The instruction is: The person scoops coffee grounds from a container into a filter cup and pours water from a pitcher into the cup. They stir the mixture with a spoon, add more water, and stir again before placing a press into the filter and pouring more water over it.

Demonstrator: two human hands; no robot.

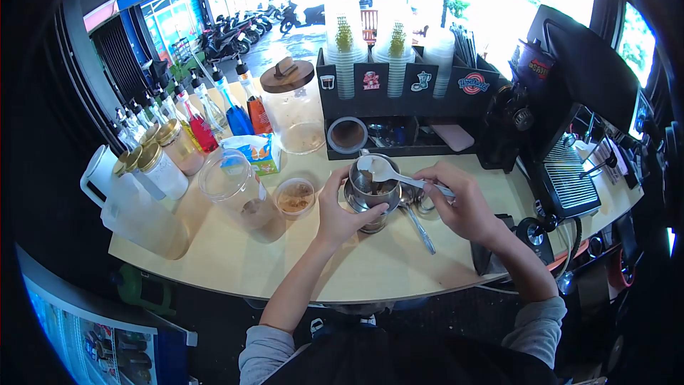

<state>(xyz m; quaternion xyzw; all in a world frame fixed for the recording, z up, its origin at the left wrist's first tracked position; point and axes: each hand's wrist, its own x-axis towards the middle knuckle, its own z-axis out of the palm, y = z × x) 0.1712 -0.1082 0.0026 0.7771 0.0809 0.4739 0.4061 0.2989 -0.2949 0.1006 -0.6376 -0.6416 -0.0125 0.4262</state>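
Note:
A metal drip coffee filter (365,201) sits upright on top of a small glass (373,226) near the middle of the table. My left hand (338,212) is closed around the filter's side, with the thumb across its lower rim. Between the fingers of my right hand (462,203) is a white plastic spoon (403,178), whose bowl is tilted over the filter's mouth. Some brown grounds show inside. Left of the filter stands a small clear tub (295,198) with brown powder in it. A metal spoon (421,232) lies to the right, beneath my right hand.
A large clear jar (229,184) and plastic jugs (142,217) stand at left, before pump bottles (237,110). A wooden-lidded container (293,117) and a black cup organizer (388,85) line the back. An espresso machine (570,178) is at right.

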